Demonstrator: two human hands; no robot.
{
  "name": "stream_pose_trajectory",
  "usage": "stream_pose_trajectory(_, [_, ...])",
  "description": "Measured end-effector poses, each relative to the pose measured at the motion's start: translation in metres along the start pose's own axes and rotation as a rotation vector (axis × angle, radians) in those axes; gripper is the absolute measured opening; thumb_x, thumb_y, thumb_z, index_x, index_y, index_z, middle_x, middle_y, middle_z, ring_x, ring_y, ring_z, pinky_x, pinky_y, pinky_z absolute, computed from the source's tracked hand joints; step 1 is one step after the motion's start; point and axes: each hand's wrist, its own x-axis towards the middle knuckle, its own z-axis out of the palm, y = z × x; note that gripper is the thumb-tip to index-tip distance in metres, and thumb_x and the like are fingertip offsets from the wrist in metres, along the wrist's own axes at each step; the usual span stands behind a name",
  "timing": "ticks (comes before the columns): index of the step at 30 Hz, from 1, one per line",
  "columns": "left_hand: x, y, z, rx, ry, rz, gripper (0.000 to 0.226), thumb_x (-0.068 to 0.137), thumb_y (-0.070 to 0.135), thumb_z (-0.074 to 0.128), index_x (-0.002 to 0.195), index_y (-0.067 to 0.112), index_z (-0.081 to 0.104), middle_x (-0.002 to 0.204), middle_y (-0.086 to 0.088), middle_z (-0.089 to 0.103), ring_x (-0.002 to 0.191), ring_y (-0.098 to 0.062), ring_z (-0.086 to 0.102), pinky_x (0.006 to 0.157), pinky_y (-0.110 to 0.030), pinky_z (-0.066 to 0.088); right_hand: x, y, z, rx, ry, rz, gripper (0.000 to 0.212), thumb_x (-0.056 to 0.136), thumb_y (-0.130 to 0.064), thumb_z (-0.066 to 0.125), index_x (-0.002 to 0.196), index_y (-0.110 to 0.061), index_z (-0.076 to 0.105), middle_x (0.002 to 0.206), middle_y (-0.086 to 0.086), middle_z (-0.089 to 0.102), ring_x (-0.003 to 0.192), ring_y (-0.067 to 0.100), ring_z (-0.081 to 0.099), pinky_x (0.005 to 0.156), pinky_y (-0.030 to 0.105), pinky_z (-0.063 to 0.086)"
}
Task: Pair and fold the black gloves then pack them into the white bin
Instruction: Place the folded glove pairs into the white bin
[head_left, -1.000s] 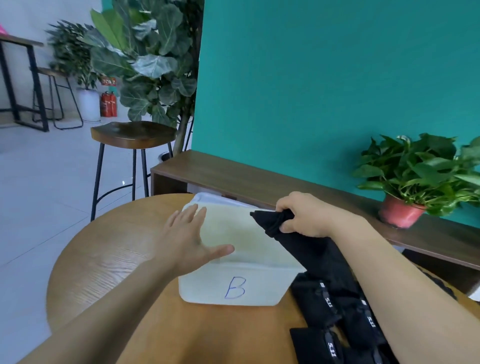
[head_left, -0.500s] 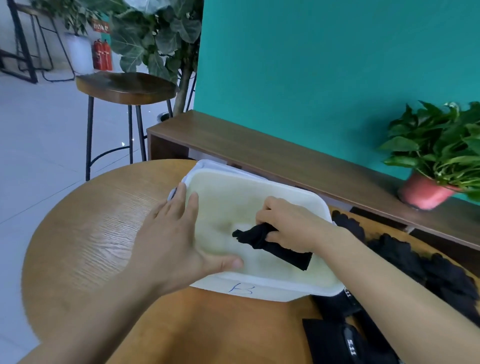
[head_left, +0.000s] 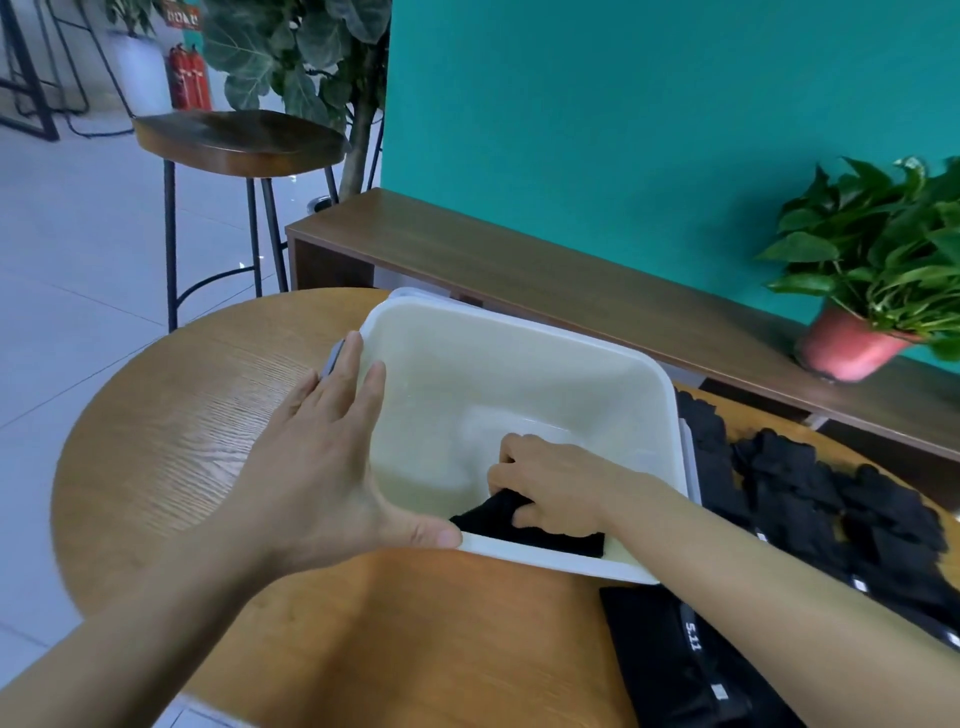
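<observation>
So right now we're at the packing step for what looks like the first bundle. Our right hand (head_left: 556, 493) is down inside the white bin (head_left: 493, 358), fingers (head_left: 501, 473) curled around the folded pair of black gloves (head_left: 485, 519), which is sitting low in the near side of the bin, right against the front wall. Our left hand (head_left: 322, 467) is steadying the bin at its near left corner, with fingers (head_left: 358, 364) straight and spread a bit along the left rim and the thumb lying on the front rim.

Nothing else shows in the bin, so we'd say we're early on. A whole pile of loose black gloves (head_left: 810, 499) is on the desk (head_left: 182, 415) just to the right of the bin, with more at the bottom right edge of view. All of those need pairing, folding and packing, so most of the job is left.
</observation>
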Motion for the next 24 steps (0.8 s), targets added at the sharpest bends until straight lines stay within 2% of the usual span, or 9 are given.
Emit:
stream_pose_trajectory(5, [0.000,0.001,0.002,0.007,0.033,0.017,0.161,0.027,0.108,0.023,0.155,0.018,-0.015,0.157,-0.003,-0.036,0.136,0.000,-0.028,0.111,-0.021,-0.021,0.006,-0.003,0.006,0.016,-0.042,-0.025,0.037,0.097,-0.022,0.055,0.133,-0.016,0.048,0.129,0.008,0.038,0.103,0.020,0.037,0.079,0.035,0.039])
stream_pose_trajectory(7, [0.000,-0.001,0.003,0.015,0.043,0.021,0.161,0.028,0.109,0.023,0.155,0.017,-0.015,0.157,-0.003,-0.036,0.142,-0.004,-0.027,0.112,-0.021,-0.021,0.008,-0.004,0.009,0.021,-0.045,-0.029,0.039,0.099,-0.023,0.053,0.135,-0.015,0.046,0.129,0.009,0.037,0.096,0.017,0.032,0.078,0.033,0.037])
stream_pose_trajectory(11, [-0.001,-0.002,0.005,0.031,0.050,0.031,0.162,0.028,0.110,0.021,0.155,0.018,-0.015,0.157,-0.004,-0.036,0.148,-0.011,-0.024,0.114,-0.023,-0.019,0.011,-0.004,0.013,0.032,-0.047,-0.027,0.040,0.099,-0.023,0.053,0.137,-0.017,0.042,0.131,0.009,0.034,0.095,0.017,0.029,0.077,0.032,0.034])
stream_pose_trajectory(13, [-0.002,-0.002,0.004,0.025,0.050,0.030,0.162,0.028,0.110,0.022,0.155,0.018,-0.016,0.156,-0.003,-0.037,0.147,-0.011,-0.025,0.113,-0.022,-0.020,0.010,-0.003,0.013,0.028,-0.039,-0.017,0.043,0.098,-0.023,0.053,0.139,-0.019,0.041,0.133,0.008,0.033,0.101,0.020,0.032,0.080,0.032,0.033])
stream_pose_trajectory(15, [-0.002,-0.002,0.004,0.026,0.050,0.030,0.161,0.028,0.109,0.022,0.155,0.018,-0.017,0.156,-0.003,-0.037,0.147,-0.010,-0.026,0.112,-0.022,-0.021,0.008,-0.002,0.012,0.030,-0.021,-0.014,0.046,0.097,-0.025,0.055,0.141,-0.021,0.040,0.136,0.007,0.033,0.115,0.024,0.035,0.087,0.034,0.036])
stream_pose_trajectory(18, [-0.003,-0.002,0.004,0.023,0.060,0.038,0.162,0.029,0.109,0.024,0.156,0.017,-0.015,0.157,-0.003,-0.035,0.147,-0.009,-0.025,0.113,-0.022,-0.019,0.000,0.000,0.008,0.056,0.029,0.003,0.052,0.096,-0.027,0.056,0.145,-0.026,0.037,0.145,0.005,0.028,0.131,0.023,0.029,0.100,0.035,0.034])
stream_pose_trajectory(20, [-0.003,-0.002,0.004,0.019,0.066,0.041,0.162,0.030,0.109,0.025,0.156,0.016,-0.013,0.158,-0.004,-0.034,0.147,-0.009,-0.024,0.114,-0.023,-0.018,-0.007,0.002,0.004,0.071,0.072,0.017,0.053,0.096,-0.024,0.055,0.146,-0.029,0.036,0.150,0.002,0.024,0.136,0.021,0.024,0.104,0.033,0.030])
stream_pose_trajectory(22, [-0.004,-0.001,0.004,0.011,0.070,0.039,0.161,0.030,0.109,0.027,0.156,0.016,-0.012,0.158,-0.004,-0.033,0.148,-0.010,-0.021,0.114,-0.023,-0.017,-0.014,0.001,0.001,0.048,0.113,0.010,0.049,0.096,-0.021,0.053,0.143,-0.029,0.041,0.144,0.001,0.028,0.129,0.019,0.028,0.099,0.031,0.031])
stream_pose_trajectory(24, [-0.005,-0.001,0.004,-0.007,0.078,0.036,0.161,0.030,0.108,0.028,0.156,0.016,-0.012,0.159,-0.004,-0.032,0.147,-0.009,-0.022,0.114,-0.023,-0.017,-0.018,-0.001,0.002,0.044,0.110,0.009,0.045,0.096,-0.016,0.052,0.139,-0.028,0.046,0.135,0.000,0.033,0.111,0.015,0.033,0.085,0.029,0.033])
